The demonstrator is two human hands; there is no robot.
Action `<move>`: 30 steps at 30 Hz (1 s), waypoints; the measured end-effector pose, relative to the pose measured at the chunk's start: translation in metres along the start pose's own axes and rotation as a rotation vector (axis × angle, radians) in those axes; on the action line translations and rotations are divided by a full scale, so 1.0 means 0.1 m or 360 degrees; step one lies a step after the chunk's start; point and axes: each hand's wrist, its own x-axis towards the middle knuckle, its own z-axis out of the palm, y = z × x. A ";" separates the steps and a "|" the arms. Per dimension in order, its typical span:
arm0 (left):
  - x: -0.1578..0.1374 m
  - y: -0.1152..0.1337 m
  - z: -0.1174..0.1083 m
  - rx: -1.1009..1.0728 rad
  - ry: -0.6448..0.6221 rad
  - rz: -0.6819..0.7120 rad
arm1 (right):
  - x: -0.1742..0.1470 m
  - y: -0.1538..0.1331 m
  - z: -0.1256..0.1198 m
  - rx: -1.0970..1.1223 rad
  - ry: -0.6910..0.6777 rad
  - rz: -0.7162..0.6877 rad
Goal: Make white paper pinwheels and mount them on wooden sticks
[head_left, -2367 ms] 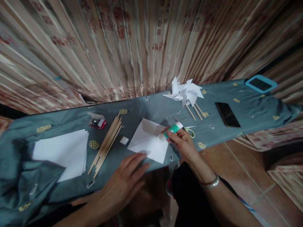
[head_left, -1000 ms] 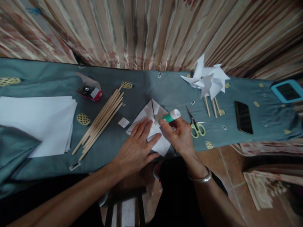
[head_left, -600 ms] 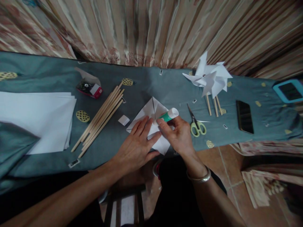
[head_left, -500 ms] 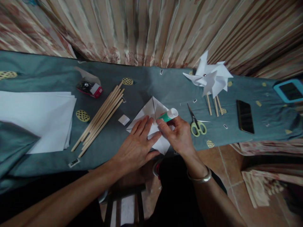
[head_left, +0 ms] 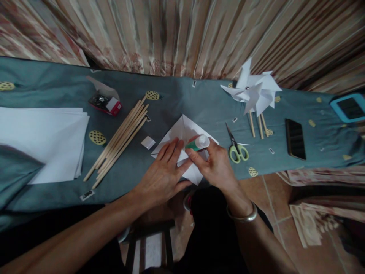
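Observation:
A square of white paper (head_left: pixel 183 127), cut in from its corners, lies on the cloth-covered table in front of me. My left hand (head_left: pixel 165 171) rests flat on its left part, fingers stretched out. In my right hand (head_left: pixel 216 161) is a green and white glue stick (head_left: pixel 196 143), tilted, its lower end at the middle of the paper. The exact tip of the glue stick is hidden by my fingers. Close to the paper's left corner lies a small white block (head_left: pixel 148 142). Green-handled scissors (head_left: pixel 235 148) lie to the right of my right hand.
Several wooden sticks (head_left: pixel 118 144) lie at the left, beside a small red-ended box (head_left: pixel 105 103) and a stack of white paper (head_left: pixel 57 144). White paper pinwheels (head_left: pixel 258 91) on sticks, a phone (head_left: pixel 295 139) and a blue-framed device (head_left: pixel 349 108) are at the right. A curtain (head_left: pixel 171 38) hangs behind.
My right hand and the glue stick have shifted slightly left and down over the paper, and the stick leans differently. My left hand stays on the paper.

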 end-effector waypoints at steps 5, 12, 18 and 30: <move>0.01 0.00 -0.01 0.0017 -0.0020 -0.0002 | -0.02 0.00 -0.02 -0.0026 -0.0026 -0.0059; 0.00 0.00 0.01 0.0020 -0.0015 -0.0006 | -0.05 0.02 -0.04 -0.0046 -0.0066 -0.0090; 0.00 0.00 0.00 0.0014 -0.0011 0.0000 | -0.07 0.02 -0.08 -0.0052 -0.0093 -0.0092; 0.01 -0.01 0.00 0.0019 -0.0030 0.0005 | -0.06 0.06 -0.13 -0.0079 -0.0043 -0.0057</move>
